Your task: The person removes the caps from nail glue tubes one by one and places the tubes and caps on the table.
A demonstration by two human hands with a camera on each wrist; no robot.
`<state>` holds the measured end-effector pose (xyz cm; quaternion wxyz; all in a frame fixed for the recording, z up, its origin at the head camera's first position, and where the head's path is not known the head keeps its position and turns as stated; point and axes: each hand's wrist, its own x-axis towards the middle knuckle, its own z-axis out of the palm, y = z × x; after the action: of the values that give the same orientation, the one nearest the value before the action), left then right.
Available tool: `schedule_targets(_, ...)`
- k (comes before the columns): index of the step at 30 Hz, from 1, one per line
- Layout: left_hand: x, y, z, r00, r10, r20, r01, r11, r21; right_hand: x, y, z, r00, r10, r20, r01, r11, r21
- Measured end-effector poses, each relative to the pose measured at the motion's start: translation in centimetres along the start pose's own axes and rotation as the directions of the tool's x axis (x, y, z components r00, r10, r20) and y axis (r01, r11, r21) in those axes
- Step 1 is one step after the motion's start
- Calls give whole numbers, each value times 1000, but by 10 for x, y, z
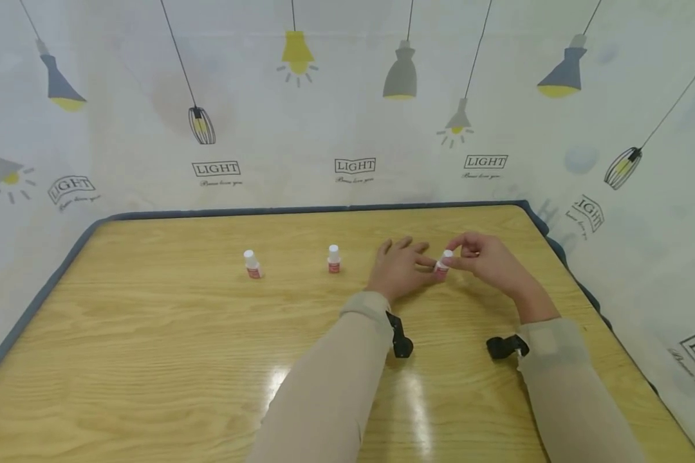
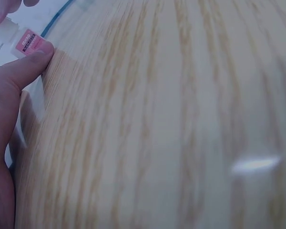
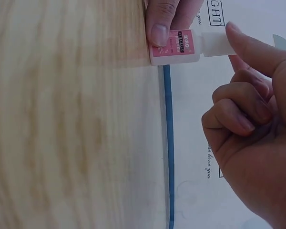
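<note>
A small nail glue bottle with a white cap and pink label stands at the right of the table, tilted slightly. My left hand pinches its lower body between thumb and index finger, the other fingers spread. From the right, my right hand pinches the white cap between thumb and index finger, its other fingers curled loosely. In the left wrist view, the left thumb lies against the pink label, and the bottle's upper part is cut off by the frame edge.
Two similar white-capped bottles stand upright to the left, one at the table's middle and another farther left. The wooden table has a dark edge and backs onto a lamp-patterned wall covering.
</note>
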<state>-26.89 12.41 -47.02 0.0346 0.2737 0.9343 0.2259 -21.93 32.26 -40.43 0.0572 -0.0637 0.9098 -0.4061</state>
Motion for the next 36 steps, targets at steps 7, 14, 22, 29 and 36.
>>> schedule_targets(7,0,3,-2,1000,-2,8,2,1000,12,-1,1,-2,1000,5,14,-5,1000,-6)
schedule_targets(14,-3,2,2,1000,2,6,-2,1000,10,-1,9,2,1000,-21,-9,20,1000,-17)
schedule_targets(22,-3,1,6,1000,-2,5,2,1000,-1,-4,9,2,1000,-17,21,16,1000,17)
schedule_targets(29,-2,2,6,1000,-5,17,5,1000,-11,-3,11,1,997,-59,49,59,998,1)
schedule_targets(36,1,-1,2,1000,-3,5,3,1000,4,3,9,2,999,-53,4,53,998,-26)
